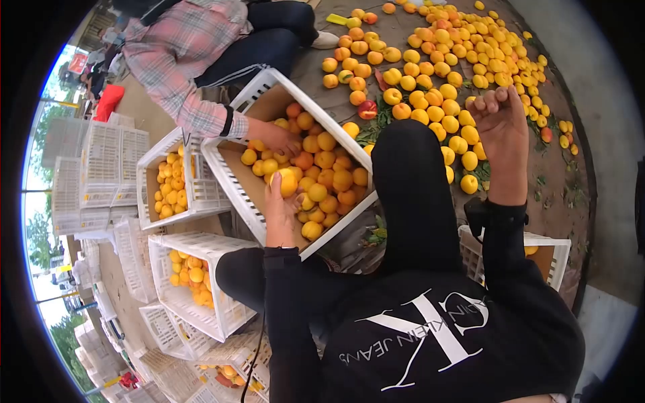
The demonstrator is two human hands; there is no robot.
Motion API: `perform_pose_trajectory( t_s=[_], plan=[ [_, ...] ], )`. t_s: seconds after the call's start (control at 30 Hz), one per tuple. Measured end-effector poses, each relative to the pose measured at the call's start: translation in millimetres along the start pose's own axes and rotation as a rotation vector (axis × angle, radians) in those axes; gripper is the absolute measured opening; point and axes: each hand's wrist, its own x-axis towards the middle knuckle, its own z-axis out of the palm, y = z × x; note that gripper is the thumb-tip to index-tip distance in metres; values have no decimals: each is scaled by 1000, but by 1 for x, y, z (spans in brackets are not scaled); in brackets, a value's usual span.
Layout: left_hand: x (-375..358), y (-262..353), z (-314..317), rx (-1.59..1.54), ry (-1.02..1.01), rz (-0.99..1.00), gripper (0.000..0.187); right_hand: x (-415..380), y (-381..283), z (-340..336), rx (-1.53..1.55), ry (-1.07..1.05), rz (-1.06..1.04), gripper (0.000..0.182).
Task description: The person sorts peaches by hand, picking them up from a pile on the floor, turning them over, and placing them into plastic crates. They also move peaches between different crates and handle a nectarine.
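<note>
My left hand [281, 211] is closed round a yellow peach [286, 182], held over a white plastic crate [235, 185]. This tilted crate is lined with cardboard and holds many peaches [326, 178]. Another person's hand [277, 139] reaches into the same crate from the far side, touching the fruit. My right hand [500, 131] is raised above the peaches spread on the ground [443, 111], its fingers loosely curled and no fruit visible in it.
Beside the crate crouches a person in a plaid shirt [181, 60]. More white crates of peaches [158, 181] stand at left, with stacked crates [101, 161] behind. My knee [413, 181] lies between crate and pile. Another crate [554, 258] is at my right.
</note>
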Motion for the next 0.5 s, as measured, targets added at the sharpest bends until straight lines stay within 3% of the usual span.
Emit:
perform_pose_trajectory(
  t_s=[0.1,0.17,0.23,0.27,0.3,0.37,0.43,0.5],
  plan=[
    [11,-38,-8,-25,18,-101,49,8,-7,-57,-33,260,35,22],
    [-5,-63,-21,177,-118,173,42,15,-10,-110,19,332,55,16],
    [0,-75,-34,456,-215,282,48,23,-20,-159,75,467,60,15],
    [-9,-68,-36,1042,-221,503,46,22,-27,-174,108,546,25,16],
    [18,-80,-65,1356,-233,604,43,23,-32,-187,146,619,-12,16],
    [34,-86,-87,1319,-216,755,41,22,-42,-211,153,794,-103,16],
    [19,-67,-28,381,57,182,44,22,-43,-240,152,968,-198,17],
    [9,-41,24,229,85,112,46,14,-27,-281,111,1091,-222,19]
  ],
)
